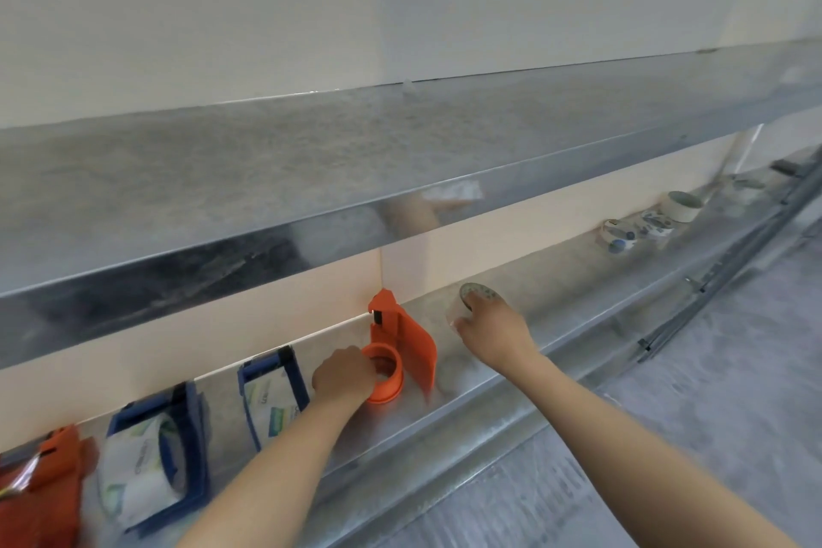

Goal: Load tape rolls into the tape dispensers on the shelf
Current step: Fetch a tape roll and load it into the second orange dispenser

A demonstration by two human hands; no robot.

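In the head view, a long metal lower shelf (569, 276) runs from the left bottom corner up to the right, under a wide metal upper shelf (267, 174). Near the middle of the lower shelf stands an orange tape dispenser (402, 338), its cutting end pointing up against the pale back panel (489, 231) and its round hub facing the camera. The hub carries no tape. The left hand (344, 374) holds this dispenser at the hub, the fingers curled over its rim so that the fingertips are hidden. Just to the right of the dispenser, apart from it, a clear tape roll (473, 300) lies on the shelf surface. The right hand (493, 329) grips this roll from above, fingers bent around its side; the roll is partly covered by the hand and is blurred. To the left of the left hand is a first blue dispenser (271, 396) with a white printed roll inside, and further left a second blue dispenser (155, 436), also loaded with a white printed roll. At the left edge a second orange dispenser (49, 485) is cut by the frame; it seems to carry clear tape, but it is blurred. Far to the right on the same shelf some spare tape rolls (658, 225) lie in a row, well apart from both hands. Below the shelf, at the right, there are thin metal rods (734, 258) and a grey floor (711, 414).
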